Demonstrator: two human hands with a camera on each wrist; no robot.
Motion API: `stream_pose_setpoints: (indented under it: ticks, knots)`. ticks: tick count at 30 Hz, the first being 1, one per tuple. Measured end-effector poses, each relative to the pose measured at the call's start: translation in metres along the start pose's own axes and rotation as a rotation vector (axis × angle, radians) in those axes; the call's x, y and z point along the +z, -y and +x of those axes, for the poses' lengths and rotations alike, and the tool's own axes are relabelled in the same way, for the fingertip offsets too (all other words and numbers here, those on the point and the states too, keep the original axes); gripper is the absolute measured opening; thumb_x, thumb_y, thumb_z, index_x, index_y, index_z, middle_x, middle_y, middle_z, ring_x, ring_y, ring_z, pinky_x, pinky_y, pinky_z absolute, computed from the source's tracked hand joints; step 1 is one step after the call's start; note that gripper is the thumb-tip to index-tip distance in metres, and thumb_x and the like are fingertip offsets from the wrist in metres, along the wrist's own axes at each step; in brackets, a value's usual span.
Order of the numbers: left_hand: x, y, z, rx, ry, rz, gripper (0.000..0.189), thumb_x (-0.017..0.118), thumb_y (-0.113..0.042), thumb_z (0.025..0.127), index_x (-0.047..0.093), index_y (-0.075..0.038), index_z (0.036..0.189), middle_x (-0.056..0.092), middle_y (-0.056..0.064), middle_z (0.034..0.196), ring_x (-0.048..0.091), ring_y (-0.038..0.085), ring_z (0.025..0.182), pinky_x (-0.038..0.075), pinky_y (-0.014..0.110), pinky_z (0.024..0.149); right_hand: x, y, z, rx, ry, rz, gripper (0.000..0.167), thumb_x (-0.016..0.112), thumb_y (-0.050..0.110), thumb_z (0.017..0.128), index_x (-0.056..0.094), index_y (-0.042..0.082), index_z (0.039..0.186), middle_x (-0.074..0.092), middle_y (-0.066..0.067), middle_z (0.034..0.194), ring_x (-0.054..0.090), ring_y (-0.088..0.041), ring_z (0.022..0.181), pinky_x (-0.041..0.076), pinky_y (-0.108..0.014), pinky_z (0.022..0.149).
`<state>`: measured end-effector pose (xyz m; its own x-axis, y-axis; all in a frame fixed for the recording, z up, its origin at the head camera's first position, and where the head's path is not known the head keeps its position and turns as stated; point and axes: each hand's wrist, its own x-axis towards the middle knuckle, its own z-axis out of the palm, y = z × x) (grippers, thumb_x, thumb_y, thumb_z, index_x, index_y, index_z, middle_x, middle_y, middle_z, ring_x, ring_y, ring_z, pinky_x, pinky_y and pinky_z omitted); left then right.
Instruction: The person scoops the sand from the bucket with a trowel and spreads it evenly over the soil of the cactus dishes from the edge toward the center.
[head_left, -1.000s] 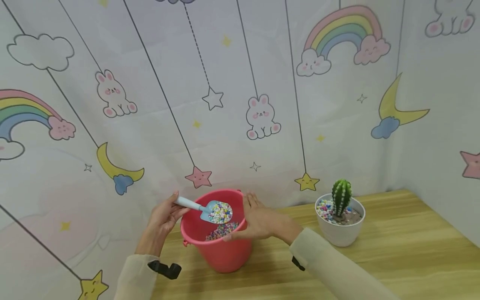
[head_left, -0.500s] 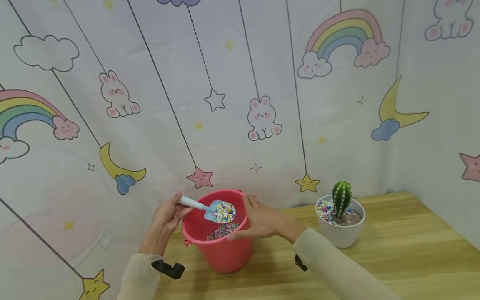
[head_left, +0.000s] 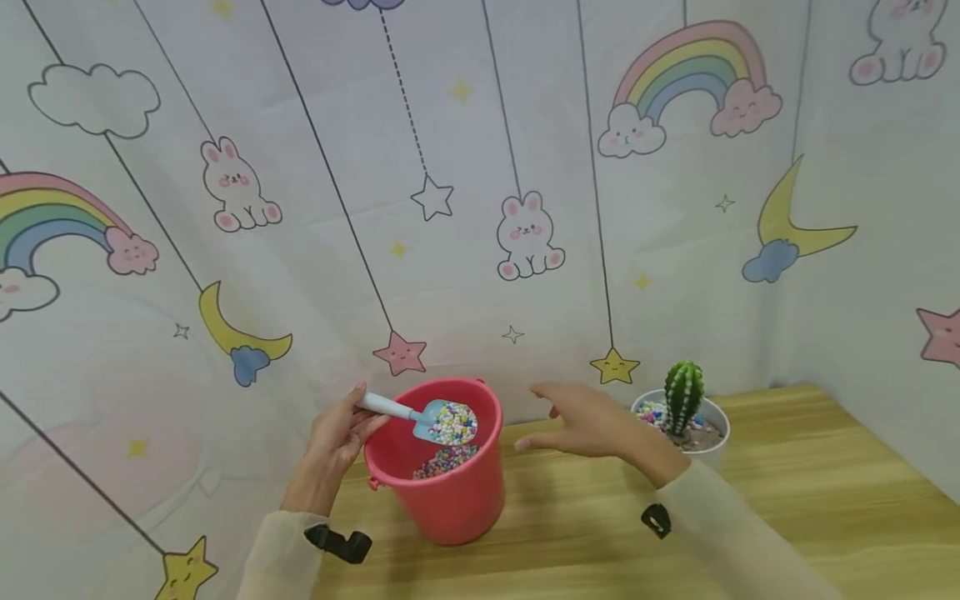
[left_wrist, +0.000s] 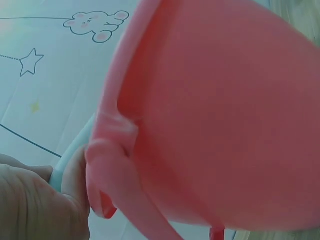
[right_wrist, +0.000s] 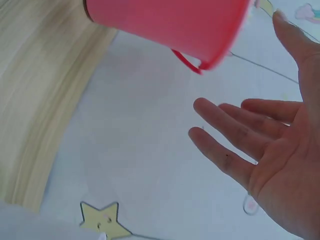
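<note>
The scoop (head_left: 424,419) is held by its pale handle in the left hand (head_left: 337,433), at the left side of the red bucket (head_left: 453,504). The left arm is stretched forward, the wrist is raised near rim height, and the handle is pinched between thumb and fingers. The scoop is held slantwise over the mouth of the bucket, its blue blade pointed to the right and heaped with coloured beads (head_left: 454,423). Below it, more beads (head_left: 446,461) are seen inside the bucket. Whether the bucket's rim is also touched by the left fingers cannot be told for certain, since the contact is poorly shown in the left wrist view.

The right hand (head_left: 581,421) is held in the air to the right of the bucket, apart from it. Its fingers (right_wrist: 225,126) are extended, spread and only slightly bent, with nothing grasped; the thumb is set well away from them, and the palm is turned toward the bucket.

The bucket is stood on the wooden table (head_left: 795,467). To the right, a white pot (head_left: 712,457) with a green cactus (head_left: 684,396) is placed, partly covered by the right hand and forearm. Pale sleeves (head_left: 742,533) are worn on both arms.
</note>
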<state>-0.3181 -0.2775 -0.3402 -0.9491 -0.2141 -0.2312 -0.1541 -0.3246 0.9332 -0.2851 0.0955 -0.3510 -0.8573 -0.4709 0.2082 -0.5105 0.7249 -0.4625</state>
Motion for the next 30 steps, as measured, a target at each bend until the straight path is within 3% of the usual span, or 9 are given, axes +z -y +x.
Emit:
stream_pose_setpoints:
  ticks: [7,16,18,21,23,25,27,30]
  knots:
    - [0.014,0.000,-0.009,0.005,0.002,0.035,0.055,0.059,-0.038,0.107,0.047,-0.004,0.149,0.075,-0.001,0.089,0.082,0.017,0.085,0.065,0.032,0.093,-0.041,-0.018,-0.038,-0.011,-0.109,0.011,0.073,0.070,0.056,0.097,0.057,0.004,0.146,0.070,-0.014,0.138,0.075,-0.024,0.112,0.066,-0.047,0.093]
    - [0.031,0.001,-0.012,0.025,0.000,0.003,0.050,0.061,-0.036,0.107,0.051,-0.003,0.142,0.073,0.002,0.087,0.081,0.018,0.081,0.065,0.035,0.091,-0.078,-0.042,-0.080,-0.075,-0.378,0.005,0.051,0.076,0.031,0.098,0.064,0.002,0.138,0.076,-0.015,0.126,0.080,-0.024,0.098,0.066,-0.053,0.088]
    - [0.035,0.003,-0.012,0.030,0.009,-0.006,0.047,0.059,-0.033,0.108,0.051,-0.001,0.141,0.073,0.003,0.086,0.081,0.018,0.080,0.065,0.037,0.092,-0.082,-0.050,-0.088,-0.080,-0.466,-0.019,0.048,0.079,0.026,0.096,0.067,0.004,0.136,0.078,-0.014,0.122,0.080,-0.024,0.094,0.067,-0.044,0.085]
    - [0.040,0.004,-0.013,0.037,0.028,-0.021,0.046,0.057,-0.030,0.109,0.050,-0.001,0.145,0.073,0.003,0.084,0.081,0.017,0.078,0.065,0.037,0.091,-0.088,-0.064,-0.099,-0.068,-0.577,-0.030,0.046,0.082,0.022,0.092,0.069,0.006,0.133,0.079,-0.013,0.118,0.080,-0.029,0.094,0.061,-0.018,0.083]
    - [0.043,0.005,-0.014,0.042,0.038,-0.029,0.046,0.056,-0.027,0.110,0.050,-0.003,0.148,0.073,0.003,0.084,0.080,0.016,0.078,0.066,0.036,0.088,-0.090,-0.073,-0.106,-0.038,-0.610,-0.014,0.047,0.083,0.022,0.091,0.069,0.008,0.134,0.078,-0.014,0.121,0.078,-0.032,0.098,0.050,-0.004,0.084]
    - [0.047,0.006,-0.016,0.047,0.046,-0.031,0.045,0.056,-0.027,0.110,0.051,-0.006,0.150,0.072,0.002,0.085,0.080,0.016,0.079,0.067,0.034,0.085,-0.092,-0.082,-0.113,0.001,-0.608,0.007,0.050,0.084,0.024,0.091,0.067,0.008,0.136,0.076,-0.017,0.126,0.075,-0.037,0.104,0.045,0.000,0.085]
    - [0.052,0.007,-0.018,0.049,0.050,-0.030,0.044,0.056,-0.027,0.110,0.052,-0.007,0.149,0.072,0.002,0.087,0.080,0.016,0.079,0.067,0.033,0.083,-0.093,-0.090,-0.119,0.048,-0.581,0.023,0.055,0.083,0.028,0.092,0.065,0.008,0.140,0.072,-0.020,0.134,0.073,-0.042,0.111,0.057,-0.015,0.091]
    - [0.060,0.009,-0.019,0.052,0.053,-0.035,0.043,0.057,-0.028,0.109,0.052,-0.004,0.144,0.071,0.003,0.087,0.080,0.016,0.077,0.068,0.031,0.078,-0.091,-0.103,-0.126,0.112,-0.521,0.040,0.064,0.082,0.034,0.093,0.059,0.006,0.146,0.064,-0.023,0.144,0.066,-0.051,0.121,0.063,-0.052,0.095]
